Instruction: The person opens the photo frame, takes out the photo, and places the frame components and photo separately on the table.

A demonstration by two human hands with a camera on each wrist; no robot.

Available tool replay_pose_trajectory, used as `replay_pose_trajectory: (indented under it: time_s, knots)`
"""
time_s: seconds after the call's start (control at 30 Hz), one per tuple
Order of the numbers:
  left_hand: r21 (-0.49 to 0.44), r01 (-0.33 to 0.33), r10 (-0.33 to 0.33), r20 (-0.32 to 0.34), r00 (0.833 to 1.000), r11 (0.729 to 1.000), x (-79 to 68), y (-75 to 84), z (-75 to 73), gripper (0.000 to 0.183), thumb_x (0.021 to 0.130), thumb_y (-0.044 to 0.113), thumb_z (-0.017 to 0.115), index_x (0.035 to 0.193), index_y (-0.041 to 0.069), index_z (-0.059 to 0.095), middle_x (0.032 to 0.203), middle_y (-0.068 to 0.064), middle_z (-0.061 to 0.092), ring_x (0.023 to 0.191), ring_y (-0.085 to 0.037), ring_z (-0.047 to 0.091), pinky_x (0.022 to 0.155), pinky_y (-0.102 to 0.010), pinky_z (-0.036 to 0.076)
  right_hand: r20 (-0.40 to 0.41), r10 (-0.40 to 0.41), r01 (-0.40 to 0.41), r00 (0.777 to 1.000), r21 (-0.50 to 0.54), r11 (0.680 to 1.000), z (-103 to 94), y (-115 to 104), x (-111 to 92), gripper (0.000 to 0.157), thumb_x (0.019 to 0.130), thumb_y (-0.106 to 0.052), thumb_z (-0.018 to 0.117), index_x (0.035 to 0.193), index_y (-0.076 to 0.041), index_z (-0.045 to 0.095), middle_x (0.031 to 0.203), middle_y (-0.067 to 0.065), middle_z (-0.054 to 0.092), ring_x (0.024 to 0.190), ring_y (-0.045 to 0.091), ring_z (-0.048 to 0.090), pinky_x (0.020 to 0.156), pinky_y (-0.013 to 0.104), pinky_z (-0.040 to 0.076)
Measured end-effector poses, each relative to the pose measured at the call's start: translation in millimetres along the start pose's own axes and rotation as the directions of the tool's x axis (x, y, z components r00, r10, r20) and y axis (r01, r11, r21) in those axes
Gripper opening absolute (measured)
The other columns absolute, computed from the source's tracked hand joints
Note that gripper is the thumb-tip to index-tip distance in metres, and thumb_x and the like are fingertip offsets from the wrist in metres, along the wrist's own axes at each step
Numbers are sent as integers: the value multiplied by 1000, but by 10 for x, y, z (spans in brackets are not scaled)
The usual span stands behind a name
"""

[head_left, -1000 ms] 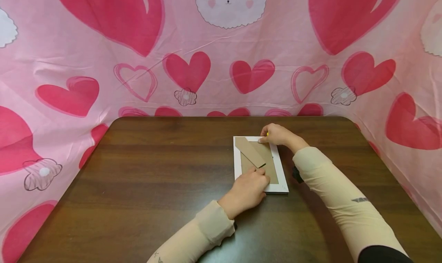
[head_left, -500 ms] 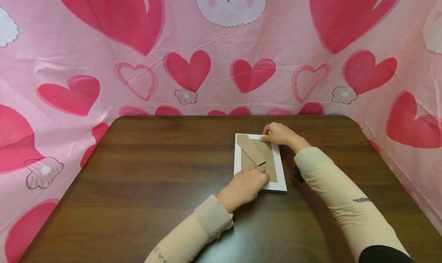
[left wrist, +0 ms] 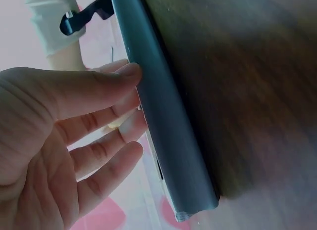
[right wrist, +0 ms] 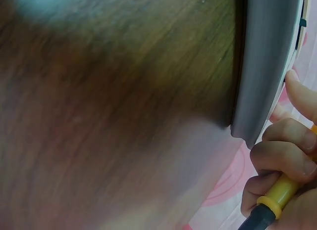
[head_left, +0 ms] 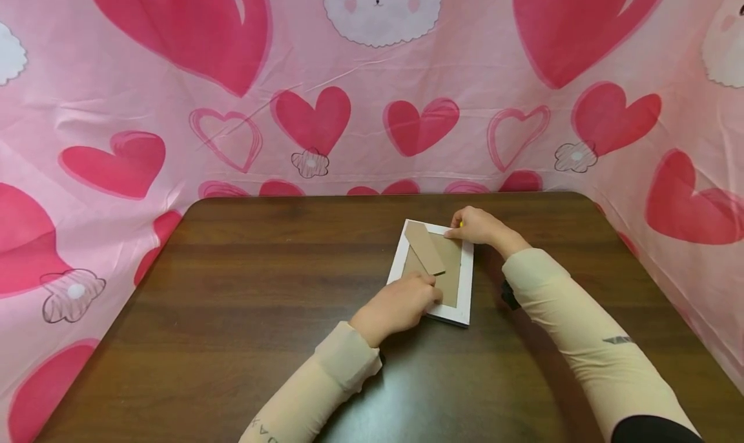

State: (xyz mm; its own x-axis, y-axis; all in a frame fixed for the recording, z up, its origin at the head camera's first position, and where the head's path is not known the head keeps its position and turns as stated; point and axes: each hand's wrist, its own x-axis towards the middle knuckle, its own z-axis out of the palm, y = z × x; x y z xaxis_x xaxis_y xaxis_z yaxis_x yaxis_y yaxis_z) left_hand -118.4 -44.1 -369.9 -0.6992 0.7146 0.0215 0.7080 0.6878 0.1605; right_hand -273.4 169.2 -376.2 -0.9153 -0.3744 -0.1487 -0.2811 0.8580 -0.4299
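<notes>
A white-bordered picture frame [head_left: 464, 288] lies face down on the table, its brown backing and slanted cardboard stand [head_left: 426, 249] facing up. At its near left corner is my left hand [head_left: 398, 301]. In the left wrist view the thumb presses the frame's grey side edge [left wrist: 161, 111], with fingertips reaching over the back. My right hand [head_left: 478, 226] is at the far right corner, thumb on the border. Its curled fingers hold a tool with a yellow handle [right wrist: 283, 191] and black end [right wrist: 258, 217]; the working tip is hidden.
The dark wooden table [head_left: 232, 301] ends at a back edge a little beyond the frame. A pink cloth with hearts [head_left: 314, 117] hangs behind it and along both sides.
The picture frame has turned clockwise, its near end swinging left and its far end right. My left hand has moved left with it; my right hand has shifted slightly right.
</notes>
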Motion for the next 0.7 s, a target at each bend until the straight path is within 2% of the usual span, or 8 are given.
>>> replay_pose_trajectory:
  time_s: [0.43,0.7]
  knots:
    - [-10,-16,16,8,1000,1000,-69,-110,-51,19,90,7,65,98,21,76,91,5,62,93,-15,61,79,-24,50,33,17,-17,999,-9,1000,-40,13,-68,26,89,-27,74,77,-7,63,65,-1,51,66,16,47,60,28,37]
    - [-28,-3,3,2,1000,1000,-93,-194,-61,22,87,2,67,98,19,75,95,4,63,96,-17,62,86,-27,51,74,25,-24,997,-14,1000,-77,25,-129,29,89,-28,73,71,-9,60,63,-2,50,64,15,47,58,27,37]
